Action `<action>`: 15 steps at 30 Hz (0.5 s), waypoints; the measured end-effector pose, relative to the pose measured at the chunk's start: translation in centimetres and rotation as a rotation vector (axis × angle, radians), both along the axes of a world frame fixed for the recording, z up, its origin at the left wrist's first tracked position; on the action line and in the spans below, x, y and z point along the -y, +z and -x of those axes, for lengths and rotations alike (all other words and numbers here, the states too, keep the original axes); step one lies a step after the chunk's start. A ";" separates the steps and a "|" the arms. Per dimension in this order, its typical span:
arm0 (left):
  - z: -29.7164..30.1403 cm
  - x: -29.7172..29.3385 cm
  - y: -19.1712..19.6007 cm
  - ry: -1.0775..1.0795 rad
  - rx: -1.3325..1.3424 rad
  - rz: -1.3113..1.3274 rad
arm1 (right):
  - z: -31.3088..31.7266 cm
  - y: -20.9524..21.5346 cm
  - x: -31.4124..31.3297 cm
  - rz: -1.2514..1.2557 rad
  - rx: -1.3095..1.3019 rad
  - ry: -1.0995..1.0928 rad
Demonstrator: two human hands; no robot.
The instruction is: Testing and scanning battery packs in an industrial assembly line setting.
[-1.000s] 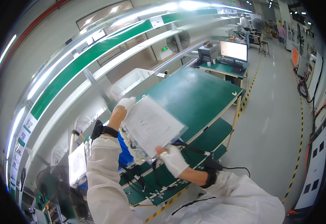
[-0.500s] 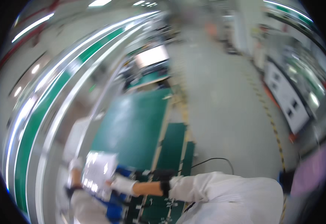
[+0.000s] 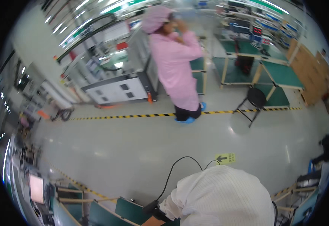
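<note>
Neither of my hands shows in the head view. My right arm, in a white ribbed sleeve point(image 3: 224, 199), comes up from the lower edge. A black band point(image 3: 163, 214) circles its wrist, and a thin black cable point(image 3: 168, 175) loops up from there over the floor. A bit of bare forearm point(image 3: 153, 221) runs out of the picture at the bottom, so the right hand and anything in it are hidden. The green-topped bench point(image 3: 108, 214) is nearest to that wrist. No part of my left arm can be seen.
A person in a pink coat and cap point(image 3: 175, 71) stands across the aisle. Behind are a machine cabinet point(image 3: 115, 92) and green workbenches point(image 3: 281, 73). A black stool point(image 3: 255, 98) stands by the striped floor line point(image 3: 127, 117). A lit screen point(image 3: 36, 189) is at lower left.
My view has swung right, away from the bench toward the aisle and the person in pink. Both gloved hands and the shiny clear-wrapped item between them have left the picture.
</note>
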State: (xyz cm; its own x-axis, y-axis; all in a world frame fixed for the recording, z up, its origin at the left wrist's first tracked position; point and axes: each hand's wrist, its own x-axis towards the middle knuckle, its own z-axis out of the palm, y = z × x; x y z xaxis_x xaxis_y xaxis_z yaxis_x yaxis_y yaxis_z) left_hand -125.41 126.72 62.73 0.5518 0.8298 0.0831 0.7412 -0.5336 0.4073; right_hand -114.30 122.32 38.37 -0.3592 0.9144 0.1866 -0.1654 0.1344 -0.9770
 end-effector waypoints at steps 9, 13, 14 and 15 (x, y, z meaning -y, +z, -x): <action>-16.8 15.7 -3.3 -0.628 -0.108 0.304 | -20.4 -8.2 18.4 0.110 -0.058 -0.544; -26.4 25.7 -7.5 -0.876 -0.249 0.493 | -29.8 -9.5 31.9 0.238 0.624 -1.023; -29.6 29.3 -10.5 -1.095 -0.144 0.447 | -31.9 -9.8 35.6 0.281 0.718 -1.110; -32.8 32.6 -12.7 -1.152 -0.197 0.510 | -34.3 -10.2 39.8 0.389 0.797 -1.156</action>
